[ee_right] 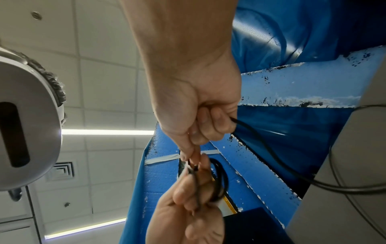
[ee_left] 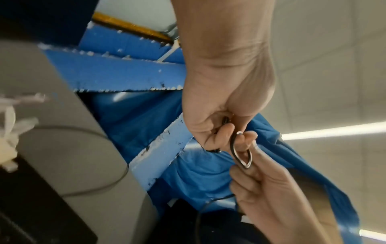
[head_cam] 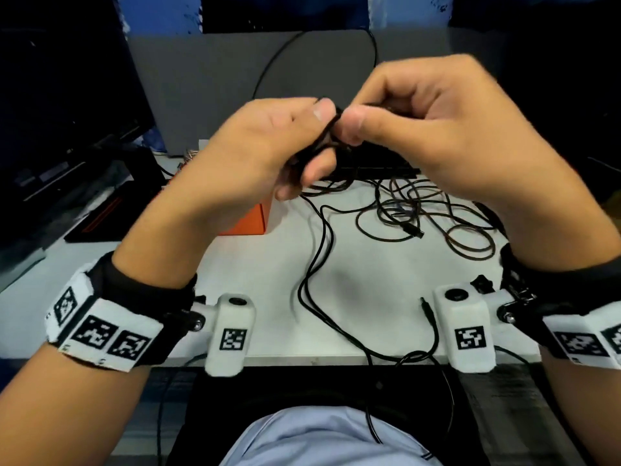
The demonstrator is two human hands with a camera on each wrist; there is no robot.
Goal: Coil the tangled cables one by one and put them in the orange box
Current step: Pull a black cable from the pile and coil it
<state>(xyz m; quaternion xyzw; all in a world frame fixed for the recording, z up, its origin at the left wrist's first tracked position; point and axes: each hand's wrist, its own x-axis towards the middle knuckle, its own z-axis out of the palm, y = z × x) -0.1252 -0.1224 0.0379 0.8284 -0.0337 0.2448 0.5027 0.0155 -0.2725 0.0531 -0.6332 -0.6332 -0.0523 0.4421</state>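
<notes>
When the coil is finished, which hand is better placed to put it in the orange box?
Probably the left hand. It already holds the loops of the black cable, and the orange box lies just below it. The right hand only pinches the strand.

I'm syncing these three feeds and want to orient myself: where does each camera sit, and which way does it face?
Head: worn on the head, looking down at the white table; shows left hand, right hand, both forearms.
Left wrist: on the left wrist, looking up along the hand toward the ceiling; shows both hands.
Right wrist: on the right wrist, also looking up; shows both hands.
Shared: all three show both hands pinching the black cable.
</notes>
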